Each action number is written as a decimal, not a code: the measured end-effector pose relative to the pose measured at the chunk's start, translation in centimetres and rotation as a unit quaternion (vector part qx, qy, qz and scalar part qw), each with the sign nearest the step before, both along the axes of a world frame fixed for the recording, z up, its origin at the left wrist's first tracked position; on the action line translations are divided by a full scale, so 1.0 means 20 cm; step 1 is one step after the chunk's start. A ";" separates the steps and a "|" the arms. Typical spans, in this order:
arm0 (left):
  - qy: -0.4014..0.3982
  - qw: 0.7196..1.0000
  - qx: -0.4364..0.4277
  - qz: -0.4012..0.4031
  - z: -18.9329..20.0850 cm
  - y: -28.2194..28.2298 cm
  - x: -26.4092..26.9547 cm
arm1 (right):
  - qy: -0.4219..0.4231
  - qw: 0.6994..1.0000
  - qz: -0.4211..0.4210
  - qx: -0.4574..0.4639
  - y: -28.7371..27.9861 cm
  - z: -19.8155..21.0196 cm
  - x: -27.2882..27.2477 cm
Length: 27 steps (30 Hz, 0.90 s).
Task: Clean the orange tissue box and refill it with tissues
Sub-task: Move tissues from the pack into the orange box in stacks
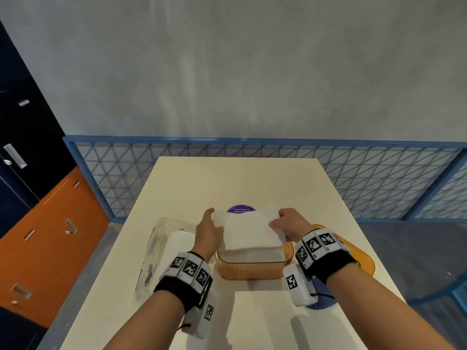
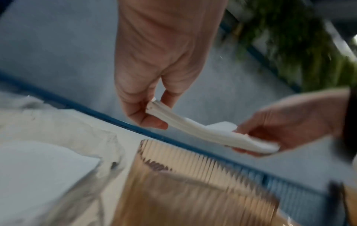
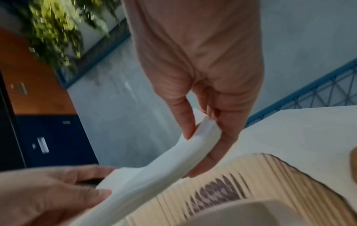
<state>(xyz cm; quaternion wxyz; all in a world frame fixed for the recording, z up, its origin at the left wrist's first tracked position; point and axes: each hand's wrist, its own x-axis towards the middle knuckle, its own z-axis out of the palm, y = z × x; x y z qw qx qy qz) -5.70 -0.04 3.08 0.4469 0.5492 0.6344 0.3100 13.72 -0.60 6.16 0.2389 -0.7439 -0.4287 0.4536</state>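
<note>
Both wrists framed the left hand point(image 1: 208, 232) and right hand point(image 1: 290, 224), fingers pinched on opposite ends of the tissue stack point(image 1: 249, 227), held lengthwise directly above the open orange tissue box point(image 1: 251, 270) on the desk point(image 1: 252, 178).

Soft even light, wide-angle bending at edges; both wrist views motion-blurred and dim

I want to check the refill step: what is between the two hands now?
A stack of white tissues spans between the left hand and right hand, above the open orange tissue box, clearest in the head view.
</note>
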 end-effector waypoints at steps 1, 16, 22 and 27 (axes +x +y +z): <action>0.032 0.999 0.006 -0.016 -0.03 0.00 0.01 | -0.054 0.998 0.002 -0.012 0.00 -0.04 0.00; 0.462 0.864 0.111 -0.167 -0.18 0.01 0.12 | -0.313 0.940 0.131 -0.021 -0.05 -0.26 -0.01; 0.500 0.806 0.146 -0.280 -0.14 -0.04 0.19 | -0.383 0.866 0.286 0.144 -0.08 -0.26 -0.08; 0.571 0.752 0.029 -0.326 -0.15 -0.02 0.17 | -0.404 0.839 0.364 -0.034 -0.05 -0.27 -0.08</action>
